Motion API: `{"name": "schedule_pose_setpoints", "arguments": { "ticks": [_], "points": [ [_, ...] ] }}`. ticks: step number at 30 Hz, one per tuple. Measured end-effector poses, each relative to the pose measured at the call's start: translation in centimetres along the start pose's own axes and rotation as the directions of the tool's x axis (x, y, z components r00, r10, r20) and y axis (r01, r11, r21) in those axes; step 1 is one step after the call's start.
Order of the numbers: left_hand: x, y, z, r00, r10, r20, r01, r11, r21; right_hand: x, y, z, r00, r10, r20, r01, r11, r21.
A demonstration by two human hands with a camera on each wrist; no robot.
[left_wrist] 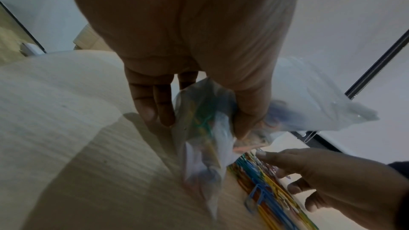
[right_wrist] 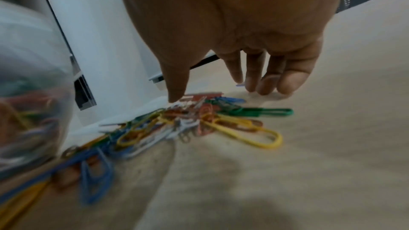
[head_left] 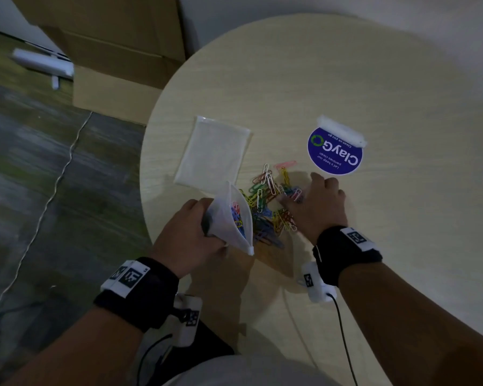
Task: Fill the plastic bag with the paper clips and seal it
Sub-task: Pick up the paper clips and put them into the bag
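Your left hand [head_left: 191, 235] grips the plastic bag [head_left: 233, 218] by its side, thumb and fingers curled round the film, and holds it tilted at the near edge of the table [head_left: 374, 246] with the mouth gaping toward the pile. Some coloured clips already lie inside it. Your right hand [head_left: 318, 203] rests over the right side of the paper clips [head_left: 271, 199], fingers fairly straight and spread, tips down among them; it has nothing pinched yet as far as the wrist view shows.

The pile sits just beside the bag's mouth, with most of the clips still loose on the table. A flat stack of spare bags [head_left: 214, 151] lies just beyond the pile, and a round blue sticker [head_left: 335, 154] sits farther right.

The risks from here, as I judge them:
- The clips look tangled, so a pinch may lift a trailing chain that snags on the lip of the bag and drops outside.
- You hold the bag close to the table's near edge; clips swept too hard could slide past it and fall to the floor.
- The thin film may fold shut if your left grip shifts, closing the mouth.
- A clip caught across the zip strip would later stop it from sealing.
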State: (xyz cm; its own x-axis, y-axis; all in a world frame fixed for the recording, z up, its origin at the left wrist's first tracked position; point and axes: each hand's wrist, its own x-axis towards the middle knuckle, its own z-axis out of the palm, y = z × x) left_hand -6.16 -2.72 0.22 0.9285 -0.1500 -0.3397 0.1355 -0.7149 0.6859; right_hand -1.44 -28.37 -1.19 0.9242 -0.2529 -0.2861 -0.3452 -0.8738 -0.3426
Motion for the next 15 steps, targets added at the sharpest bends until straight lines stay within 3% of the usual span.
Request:
{"name": "schedule_pose_setpoints", "arguments": {
  "ticks": [6, 11, 15],
  "points": [
    [0.3, -0.1, 0.0, 1.0, -0.005, -0.001, 0.005, 1.0, 0.018, 0.3, -1.3, 0.7, 0.983, -0.169, 0.072, 0.168, 0.986, 0.014],
    [0.2, -0.2, 0.0, 1.0, -0.005, -0.002, 0.005, 1.0, -0.008, 0.0, -0.8, 0.3, 0.991, -0.126, 0.054, 0.131, 0.988, -0.087],
    [0.4, 0.0, -0.1, 1.0, 0.005, -0.009, -0.005, 1.0, -0.007, -0.2, -1.0, 0.2, 0.981, -0.176, 0.085, 0.18, 0.983, -0.046]
  ]
}}
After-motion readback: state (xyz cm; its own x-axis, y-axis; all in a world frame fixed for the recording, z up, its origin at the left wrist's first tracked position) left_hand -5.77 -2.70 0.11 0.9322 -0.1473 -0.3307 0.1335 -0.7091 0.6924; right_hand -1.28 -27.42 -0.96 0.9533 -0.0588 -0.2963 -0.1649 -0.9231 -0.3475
